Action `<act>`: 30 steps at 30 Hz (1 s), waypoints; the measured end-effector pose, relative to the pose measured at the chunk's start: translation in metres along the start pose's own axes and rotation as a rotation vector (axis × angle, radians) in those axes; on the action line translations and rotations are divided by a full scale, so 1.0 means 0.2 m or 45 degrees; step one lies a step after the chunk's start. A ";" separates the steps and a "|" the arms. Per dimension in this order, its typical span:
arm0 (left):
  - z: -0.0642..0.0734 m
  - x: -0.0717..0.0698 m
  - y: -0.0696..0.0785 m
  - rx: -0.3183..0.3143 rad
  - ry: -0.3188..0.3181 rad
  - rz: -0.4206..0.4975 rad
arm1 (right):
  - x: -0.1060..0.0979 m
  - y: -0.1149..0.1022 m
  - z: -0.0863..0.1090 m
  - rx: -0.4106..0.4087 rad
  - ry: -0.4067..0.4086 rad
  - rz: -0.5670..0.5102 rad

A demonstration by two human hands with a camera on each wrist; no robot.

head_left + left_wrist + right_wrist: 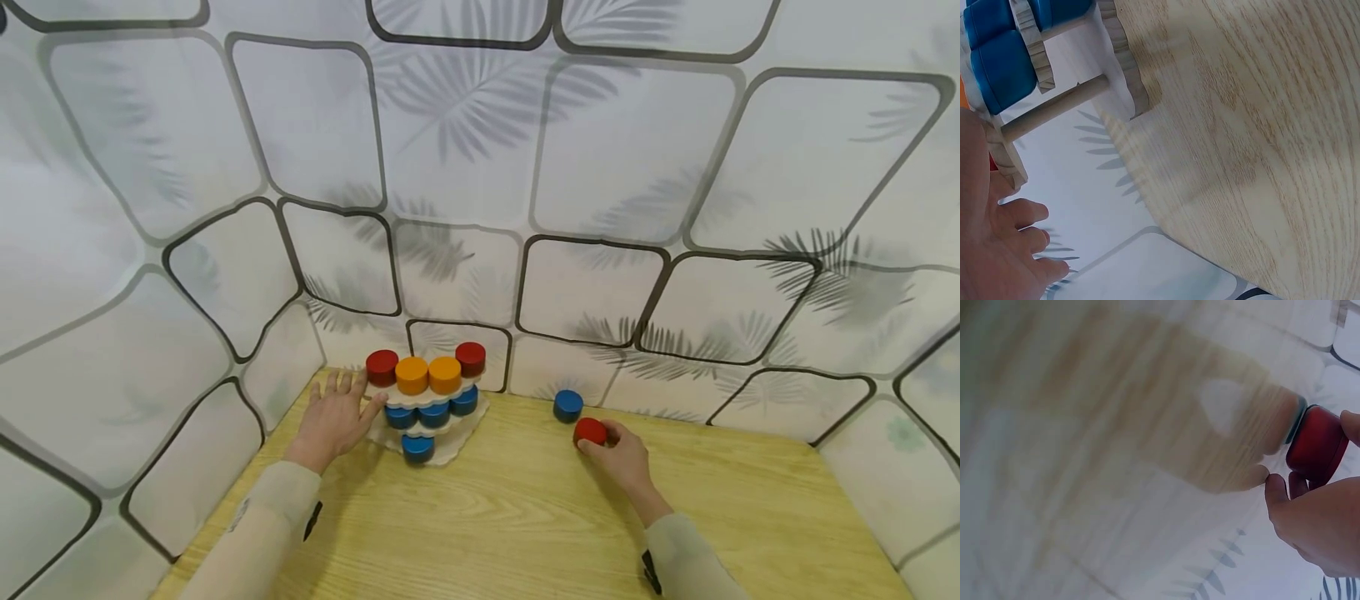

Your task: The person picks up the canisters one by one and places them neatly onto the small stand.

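A tiered wooden stand (pixel 447 448) with scalloped shelves stands at the left back. Red pieces (pixel 382 367) sit at the ends of its top shelf, with orange pieces (pixel 412 376) between them. Blue round pieces (pixel 417 449) occupy the lower levels. My left hand (pixel 335 419) holds the left end of the top shelf between thumb and index finger, while the other fingers extend past it. Off to the right, my right hand (pixel 625 459) pinches a red round piece (pixel 589 432) between thumb and fingers. Just behind that piece is a loose blue round piece (pixel 567 406).
The wood-grain tabletop (pixel 480 533) meets white patterned walls (pixel 600 292) at the back and both sides. In the left wrist view, a wooden dowel (pixel 1054 109) joins the top shelf to the stand's base (pixel 1124 69).
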State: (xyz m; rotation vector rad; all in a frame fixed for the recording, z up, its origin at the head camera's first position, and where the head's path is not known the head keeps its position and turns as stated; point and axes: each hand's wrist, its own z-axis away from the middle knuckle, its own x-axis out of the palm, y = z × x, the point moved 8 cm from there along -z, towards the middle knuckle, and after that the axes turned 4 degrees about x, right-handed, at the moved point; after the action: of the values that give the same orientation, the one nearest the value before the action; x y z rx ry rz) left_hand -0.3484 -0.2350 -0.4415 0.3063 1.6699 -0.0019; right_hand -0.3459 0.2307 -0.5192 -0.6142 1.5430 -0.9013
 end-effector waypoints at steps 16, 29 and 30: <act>0.01 0.00 -0.01 0.011 -0.015 0.006 | 0.14 -0.12 0.08 -0.016 -0.036 -0.080; 0.03 0.00 -0.04 0.030 -0.050 0.014 | 0.34 -0.27 0.20 -0.044 -0.106 -0.132; 0.03 0.00 -0.04 0.032 -0.050 0.013 | 0.36 -0.28 0.21 -0.052 -0.108 -0.134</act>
State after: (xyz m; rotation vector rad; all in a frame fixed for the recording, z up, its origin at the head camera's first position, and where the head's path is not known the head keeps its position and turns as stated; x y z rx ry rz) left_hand -0.3445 -0.2431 -0.4443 0.3315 1.6308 -0.0214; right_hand -0.3227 0.1331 -0.5138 -0.7596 1.4666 -0.9132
